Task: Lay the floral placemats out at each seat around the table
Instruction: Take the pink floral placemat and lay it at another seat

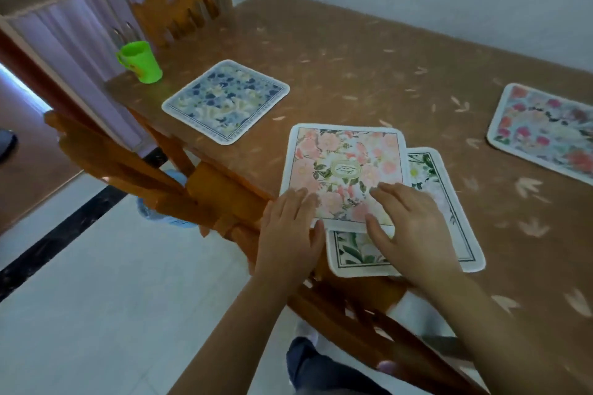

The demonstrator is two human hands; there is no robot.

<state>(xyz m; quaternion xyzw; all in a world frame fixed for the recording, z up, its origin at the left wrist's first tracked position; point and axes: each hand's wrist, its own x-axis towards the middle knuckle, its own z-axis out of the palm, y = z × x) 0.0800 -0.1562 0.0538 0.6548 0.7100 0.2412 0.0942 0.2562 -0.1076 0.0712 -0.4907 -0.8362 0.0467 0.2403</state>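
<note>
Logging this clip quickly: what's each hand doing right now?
Left hand: open, fingers flat on the pink placemat.
Right hand: open, resting on the same placemat.

Left hand (pixel 288 228) and right hand (pixel 409 228) touch pink placemat (pixel 343 163), perhaps pressing.

This looks like a home dining room: a table (pixel 353 51) under a brown leaf-print cloth, floral placemats (pixel 226 101) laid on it, carved wooden chairs (pixel 175 6) drawn up, pleated curtains (pixel 64 19) behind, pale floor tiles (pixel 96 298), and a green plastic cup (pixel 141 62) apparently holding cutlery.
</note>
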